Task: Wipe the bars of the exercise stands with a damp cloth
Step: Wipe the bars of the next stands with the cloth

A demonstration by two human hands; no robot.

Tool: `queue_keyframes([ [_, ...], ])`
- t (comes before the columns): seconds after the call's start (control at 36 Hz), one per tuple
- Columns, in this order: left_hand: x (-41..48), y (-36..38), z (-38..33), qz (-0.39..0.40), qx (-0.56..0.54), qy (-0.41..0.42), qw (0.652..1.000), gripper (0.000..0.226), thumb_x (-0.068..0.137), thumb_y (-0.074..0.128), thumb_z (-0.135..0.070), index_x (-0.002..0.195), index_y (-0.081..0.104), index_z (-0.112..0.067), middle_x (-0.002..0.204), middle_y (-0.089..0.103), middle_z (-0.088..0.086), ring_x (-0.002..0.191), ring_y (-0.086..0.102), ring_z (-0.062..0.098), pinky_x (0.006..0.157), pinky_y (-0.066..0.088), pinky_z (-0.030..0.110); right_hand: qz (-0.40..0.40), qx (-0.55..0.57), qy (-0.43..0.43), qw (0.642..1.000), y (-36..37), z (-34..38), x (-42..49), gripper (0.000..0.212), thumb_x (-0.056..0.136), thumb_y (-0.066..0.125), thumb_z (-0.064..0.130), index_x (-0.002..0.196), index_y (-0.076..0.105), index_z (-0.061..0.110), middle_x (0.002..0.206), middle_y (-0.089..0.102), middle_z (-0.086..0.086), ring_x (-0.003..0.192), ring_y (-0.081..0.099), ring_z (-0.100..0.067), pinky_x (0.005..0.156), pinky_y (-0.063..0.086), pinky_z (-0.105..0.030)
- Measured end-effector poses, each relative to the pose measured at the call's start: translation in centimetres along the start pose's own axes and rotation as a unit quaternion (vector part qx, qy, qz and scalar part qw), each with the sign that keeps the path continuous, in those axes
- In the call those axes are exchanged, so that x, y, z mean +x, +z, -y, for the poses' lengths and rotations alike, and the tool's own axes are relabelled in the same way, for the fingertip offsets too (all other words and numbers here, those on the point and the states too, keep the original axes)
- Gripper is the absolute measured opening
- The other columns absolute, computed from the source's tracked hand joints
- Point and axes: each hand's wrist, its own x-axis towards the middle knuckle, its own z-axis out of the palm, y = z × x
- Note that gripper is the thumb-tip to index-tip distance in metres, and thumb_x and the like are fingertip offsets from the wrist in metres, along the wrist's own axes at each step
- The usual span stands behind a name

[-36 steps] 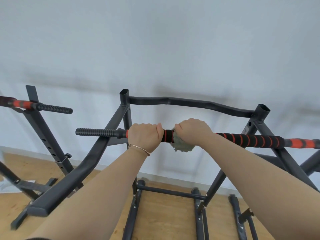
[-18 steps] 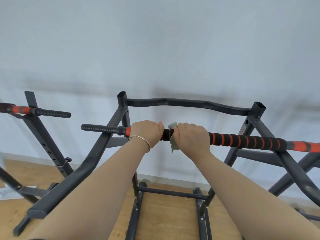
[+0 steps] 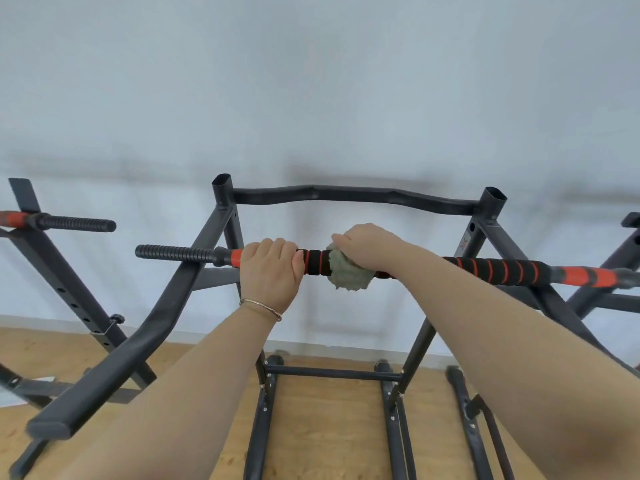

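A horizontal bar [image 3: 498, 270] with black foam and red stripes runs across the black exercise stand [image 3: 349, 195] in front of me. My left hand [image 3: 270, 271] is closed around the bar near its red collar, a thin bracelet on the wrist. Just to the right, my right hand [image 3: 370, 249] presses a crumpled pale green cloth [image 3: 348, 273] over the bar. The cloth wraps the bar and hangs below it, hiding that stretch of foam.
A second stand [image 3: 52, 268] with its own ribbed bar [image 3: 76, 223] stands at the left. Another frame's legs [image 3: 609, 271] show at the right edge. A thick black arm [image 3: 138, 344] slants toward me at lower left. Wooden floor [image 3: 332, 431] below, pale wall behind.
My right hand with the cloth has shifted slightly right along the bar and rolled over its top, so more cloth hangs below. My left hand has kept its grip.
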Motion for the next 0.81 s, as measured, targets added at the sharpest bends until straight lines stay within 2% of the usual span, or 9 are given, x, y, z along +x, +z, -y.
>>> queue_keyframes([
  [0.19, -0.2, -1.1, -0.3, 0.046, 0.020, -0.007, 0.999, 0.036, 0.097, 0.023, -0.028, 0.087, 0.055, -0.015, 0.074, 0.047, -0.002, 0.069, 0.044, 0.023, 0.075, 0.039, 0.040, -0.203, -0.051, -0.050, 0.977, 1.7, -4.1, -6.1, 0.011, 0.099, 0.060, 0.025, 0.102, 0.054, 0.017, 0.085, 0.058, -0.004, 0.073, 0.057, -0.025, 0.057, 0.052, -0.044],
  [0.25, 0.8, -2.5, -1.4, 0.115, 0.081, 0.004, 0.990, 0.026, 0.093, 0.027, -0.019, 0.093, 0.052, -0.016, 0.081, 0.045, -0.001, 0.072, 0.044, 0.023, 0.074, 0.039, 0.039, -0.226, -0.073, -0.070, 0.969, 3.2, -4.7, -6.5, 0.031, 0.082, 0.079, 0.013, 0.100, 0.054, 0.017, 0.079, 0.055, -0.002, 0.064, 0.054, -0.023, 0.043, 0.048, -0.039],
  [0.33, 3.7, -4.6, -3.2, 0.206, 0.114, 0.015, 0.972, 0.015, 0.089, 0.046, -0.011, 0.103, 0.049, -0.016, 0.088, 0.041, 0.004, 0.078, 0.044, 0.024, 0.069, 0.041, 0.038, -0.267, -0.111, -0.084, 0.954, 3.9, -3.5, -6.4, 0.016, 0.100, 0.056, 0.030, 0.107, 0.066, 0.020, 0.077, 0.058, 0.003, 0.061, 0.053, -0.021, 0.050, 0.045, -0.036],
  [0.39, 5.6, -4.8, -4.0, 0.264, 0.124, 0.054, 0.955, 0.019, 0.087, 0.053, -0.010, 0.105, 0.048, -0.016, 0.081, 0.044, 0.002, 0.077, 0.048, 0.024, 0.068, 0.042, 0.037, -0.309, -0.076, -0.069, 0.945, 4.3, -2.5, -6.0, 0.037, 0.106, 0.037, 0.041, 0.103, 0.068, 0.021, 0.073, 0.060, 0.004, 0.057, 0.053, -0.021, 0.049, 0.040, -0.033],
  [0.44, 6.3, -4.2, -4.4, 0.330, 0.115, 0.076, 0.934, 0.022, 0.086, 0.055, -0.007, 0.104, 0.045, -0.015, 0.075, 0.046, 0.000, 0.073, 0.053, 0.024, 0.065, 0.044, 0.036, -0.337, -0.090, -0.053, 0.936, 4.3, -2.1, -5.4, 0.023, 0.100, 0.053, 0.038, 0.089, 0.063, 0.020, 0.062, 0.053, 0.003, 0.047, 0.049, -0.022, 0.043, 0.035, -0.028],
  [0.53, 5.7, -3.4, -4.2, 0.321, 0.113, 0.077, 0.937, 0.026, 0.085, 0.056, -0.009, 0.108, 0.046, -0.015, 0.072, 0.049, 0.002, 0.067, 0.055, 0.024, 0.059, 0.048, 0.034, -0.238, -0.178, -0.051, 0.953, 4.0, -2.4, -4.8, 0.027, 0.086, 0.072, 0.037, 0.103, 0.059, 0.021, 0.069, 0.054, 0.002, 0.052, 0.052, -0.022, 0.042, 0.036, -0.026],
  [0.64, 4.7, -2.5, -4.1, 0.256, 0.118, 0.095, 0.955, 0.030, 0.088, 0.059, -0.021, 0.115, 0.045, -0.017, 0.066, 0.049, 0.000, 0.061, 0.057, 0.023, 0.057, 0.051, 0.032, -0.111, -0.229, 0.008, 0.967, 2.4, -1.7, -3.5, 0.012, 0.097, 0.053, 0.030, 0.101, 0.056, 0.019, 0.077, 0.055, 0.003, 0.066, 0.053, -0.023, 0.050, 0.032, -0.027],
  [0.72, 3.8, -1.8, -4.1, 0.201, 0.103, 0.089, 0.970, 0.016, 0.090, 0.056, -0.027, 0.101, 0.052, -0.015, 0.062, 0.047, -0.001, 0.056, 0.053, 0.021, 0.054, 0.048, 0.029, 0.015, -0.023, 0.141, 0.990, 0.7, -1.6, -1.8, 0.031, 0.100, 0.034, 0.029, 0.081, 0.054, 0.014, 0.078, 0.062, -0.005, 0.072, 0.059, -0.025, 0.061, 0.045, -0.033],
  [0.81, 2.7, -1.2, -4.0, 0.113, 0.066, 0.068, 0.989, 0.014, 0.077, 0.069, -0.021, 0.074, 0.059, -0.011, 0.053, 0.042, 0.002, 0.045, 0.041, 0.022, 0.049, 0.036, 0.027, 0.154, 0.226, 0.200, 0.941, -1.4, -1.9, -1.4, 0.036, 0.097, 0.037, 0.026, 0.088, 0.064, 0.006, 0.082, 0.074, -0.018, 0.065, 0.070, -0.032, 0.068, 0.057, -0.039],
])
